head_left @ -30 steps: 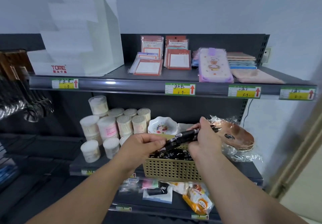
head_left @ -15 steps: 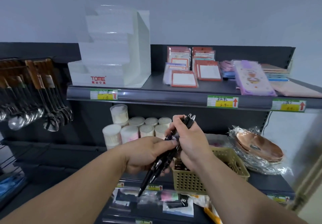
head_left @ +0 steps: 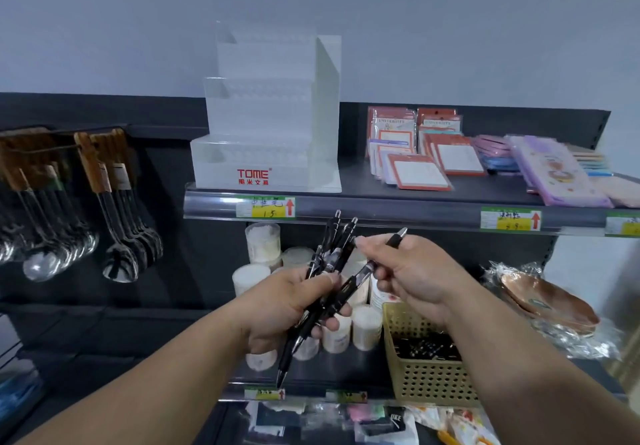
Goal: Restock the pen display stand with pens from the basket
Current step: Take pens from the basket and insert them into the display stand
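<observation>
A white stepped pen display stand (head_left: 266,115) marked TOME stands on the top shelf, its tiers without pens. My left hand (head_left: 287,306) grips a bundle of black pens (head_left: 329,250), tips down, below the stand. My right hand (head_left: 412,275) pinches one black pen (head_left: 360,278) that slants across the bundle, its clicker end up and to the right. A tan perforated basket (head_left: 429,382) with more black pens sits on the lower shelf under my right forearm.
Notepads (head_left: 419,171) and a purple case (head_left: 554,171) lie right of the stand. Cotton-swab jars (head_left: 263,244) stand behind my hands. Spoons (head_left: 117,230) hang at the left. Wrapped copper plates (head_left: 547,302) sit right of the basket.
The view has shifted left and closer to the stand. My right hand has drawn one pen apart from the bundle in my left hand, which is held a little higher.
</observation>
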